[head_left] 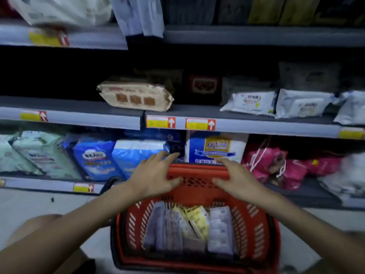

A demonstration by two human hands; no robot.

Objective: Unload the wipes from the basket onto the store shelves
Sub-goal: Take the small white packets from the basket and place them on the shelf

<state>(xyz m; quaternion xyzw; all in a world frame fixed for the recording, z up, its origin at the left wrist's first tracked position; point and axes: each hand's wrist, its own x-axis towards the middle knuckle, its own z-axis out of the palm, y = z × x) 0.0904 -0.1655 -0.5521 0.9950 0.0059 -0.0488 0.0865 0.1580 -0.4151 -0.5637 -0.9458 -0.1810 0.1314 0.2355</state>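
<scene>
A red plastic basket [254, 224] stands on the floor in front of the store shelves. Several packs of wipes [220, 230] stand on edge inside it, grey-lilac ones with a yellow-white pack [197, 217] between them. My left hand [154, 175] and my right hand [235, 178] both hold the basket's far rim, thumbs on the inner mesh wall and fingers over the top. On the middle shelf [256, 126] lie a beige wipes pack [136, 95] and white wipes packs [250, 103].
The lower shelf behind the basket holds blue and white tissue packs [138, 153], green packs [39, 153] at left and pink bags [276, 163] at right. The left part of the middle shelf [59, 103] is dark and bare. More goods sit on the top shelf [256, 35].
</scene>
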